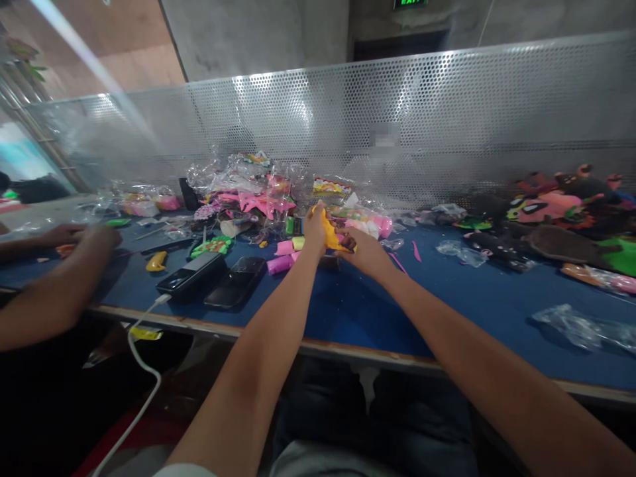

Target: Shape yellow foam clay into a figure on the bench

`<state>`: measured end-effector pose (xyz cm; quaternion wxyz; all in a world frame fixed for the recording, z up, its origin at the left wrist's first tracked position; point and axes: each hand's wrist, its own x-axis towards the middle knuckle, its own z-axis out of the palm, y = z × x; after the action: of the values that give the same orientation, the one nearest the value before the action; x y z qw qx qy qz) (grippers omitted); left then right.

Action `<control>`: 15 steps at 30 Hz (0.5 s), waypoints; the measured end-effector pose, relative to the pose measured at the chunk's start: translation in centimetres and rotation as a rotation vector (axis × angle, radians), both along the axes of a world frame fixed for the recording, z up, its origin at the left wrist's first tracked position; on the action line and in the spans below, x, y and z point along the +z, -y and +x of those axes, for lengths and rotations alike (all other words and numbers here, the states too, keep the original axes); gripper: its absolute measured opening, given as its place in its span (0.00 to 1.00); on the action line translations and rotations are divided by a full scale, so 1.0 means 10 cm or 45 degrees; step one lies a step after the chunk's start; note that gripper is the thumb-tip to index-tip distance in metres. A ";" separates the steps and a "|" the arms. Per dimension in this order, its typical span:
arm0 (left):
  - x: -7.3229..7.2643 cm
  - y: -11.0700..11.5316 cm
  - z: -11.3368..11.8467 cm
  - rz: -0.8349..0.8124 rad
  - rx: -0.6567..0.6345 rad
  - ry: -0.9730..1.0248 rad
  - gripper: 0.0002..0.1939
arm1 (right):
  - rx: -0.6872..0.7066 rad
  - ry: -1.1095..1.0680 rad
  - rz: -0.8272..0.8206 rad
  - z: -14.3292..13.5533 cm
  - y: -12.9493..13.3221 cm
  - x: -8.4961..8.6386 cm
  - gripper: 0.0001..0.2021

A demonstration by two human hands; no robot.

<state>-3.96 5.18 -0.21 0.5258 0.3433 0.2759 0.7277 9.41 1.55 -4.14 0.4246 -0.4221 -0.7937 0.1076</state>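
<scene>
The left hand (314,228) and right hand (358,248), 2 in total, grip a yellow piece (330,233), apparently soft, above the blue table (342,305).

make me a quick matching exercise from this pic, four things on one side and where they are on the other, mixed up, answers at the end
1. yellow-orange piece
2. white cable
3. black phone
4. perforated metal panel

A. upright along the far side of the blue table
B. held between the left hand and right hand
C. drooping below the table's near edge
D. lying flat on the tabletop

Pairs: 1-B, 2-C, 3-D, 4-A
</scene>
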 end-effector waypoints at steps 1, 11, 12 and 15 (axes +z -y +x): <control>0.00 0.00 0.01 -0.011 -0.013 0.014 0.18 | -0.007 0.022 0.033 -0.01 0.01 0.01 0.23; -0.01 0.04 0.03 0.075 -0.110 -0.147 0.24 | 0.101 -0.366 -0.130 0.01 -0.12 -0.06 0.11; -0.02 0.04 0.03 0.084 -0.119 -0.158 0.24 | 0.138 -0.410 -0.180 0.01 -0.13 -0.06 0.11; -0.02 0.05 0.03 0.093 -0.163 -0.181 0.23 | 0.202 -0.465 -0.253 0.01 -0.12 -0.03 0.15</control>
<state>-3.62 4.72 -0.45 0.5374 0.4299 0.2634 0.6760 9.56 2.78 -4.44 0.5079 -0.3716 -0.7197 0.2931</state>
